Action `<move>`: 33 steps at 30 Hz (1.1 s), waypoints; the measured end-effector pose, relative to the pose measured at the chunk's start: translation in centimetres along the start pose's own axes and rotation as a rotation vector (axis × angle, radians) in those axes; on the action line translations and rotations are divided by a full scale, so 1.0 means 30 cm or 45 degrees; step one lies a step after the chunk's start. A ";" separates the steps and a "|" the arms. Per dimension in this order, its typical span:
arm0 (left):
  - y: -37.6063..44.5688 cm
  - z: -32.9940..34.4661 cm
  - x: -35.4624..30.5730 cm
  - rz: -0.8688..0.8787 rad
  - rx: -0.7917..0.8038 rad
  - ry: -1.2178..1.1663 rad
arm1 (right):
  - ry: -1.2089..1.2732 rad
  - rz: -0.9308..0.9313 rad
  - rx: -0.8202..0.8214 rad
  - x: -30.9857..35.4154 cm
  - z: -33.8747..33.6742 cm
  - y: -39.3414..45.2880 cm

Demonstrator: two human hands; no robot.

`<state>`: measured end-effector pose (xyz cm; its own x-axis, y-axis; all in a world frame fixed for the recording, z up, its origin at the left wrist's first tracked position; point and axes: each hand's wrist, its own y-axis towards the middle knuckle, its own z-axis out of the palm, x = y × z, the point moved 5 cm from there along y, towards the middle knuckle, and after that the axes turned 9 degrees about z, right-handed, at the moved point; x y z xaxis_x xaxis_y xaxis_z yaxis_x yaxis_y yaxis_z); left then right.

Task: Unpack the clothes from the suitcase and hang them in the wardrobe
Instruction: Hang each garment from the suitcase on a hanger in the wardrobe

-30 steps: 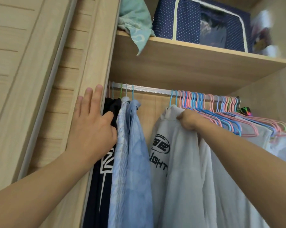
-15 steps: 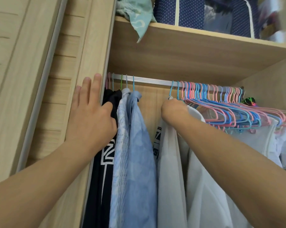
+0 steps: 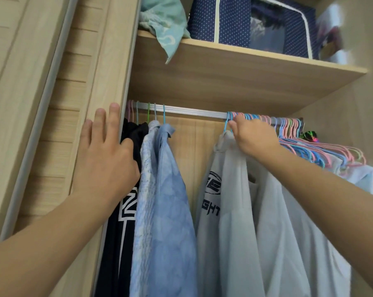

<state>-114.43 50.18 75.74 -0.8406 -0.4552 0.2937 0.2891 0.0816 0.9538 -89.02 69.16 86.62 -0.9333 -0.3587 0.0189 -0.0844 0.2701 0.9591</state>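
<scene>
White shirt (image 3: 222, 202) print reads "GHT", perhaps "NIGHT", right hand (image 3: 253, 139) at collar

Navy polka-dot storage box (image 3: 222, 18); pink, blue hangers (image 3: 310, 151); light-blue shirt (image 3: 170, 200).

This is a home, most likely a bedroom — the view looks into a built-in wardrobe (image 3: 108, 61) of pale wood-grain board with a slatted sliding door at the left. A metal rail (image 3: 187, 110) runs under a shelf (image 3: 234, 67) and carries everyday clothes: a black printed top (image 3: 125, 211), 2 light blue shirts (image 3: 166, 200) and a pale grey top with a dark logo (image 3: 224, 211). A crowd of thin pink and blue hangers (image 3: 322, 148) fills the rail's right end. On the shelf sit a navy dotted fabric storage box (image 3: 228, 18) and a crumpled teal cloth (image 3: 164, 24) — ordinary household storage.
</scene>
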 end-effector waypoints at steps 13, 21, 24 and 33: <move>-0.008 -0.008 -0.014 0.015 -0.052 0.005 | -0.559 0.019 0.392 -0.214 0.034 0.015; -0.010 -0.003 -0.013 0.009 -0.061 0.014 | -0.398 0.096 0.412 -0.224 0.073 0.021; -0.011 -0.003 -0.012 0.007 -0.060 0.024 | -0.170 0.166 0.418 -0.196 0.074 0.040; -0.008 0.001 -0.015 -0.006 -0.076 0.022 | 0.208 0.120 0.446 -0.031 0.079 0.019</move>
<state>-114.12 50.40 75.38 -0.8342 -0.4704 0.2877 0.3125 0.0266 0.9495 -89.04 71.77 86.47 -0.8771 -0.4476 0.1742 -0.1411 0.5868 0.7973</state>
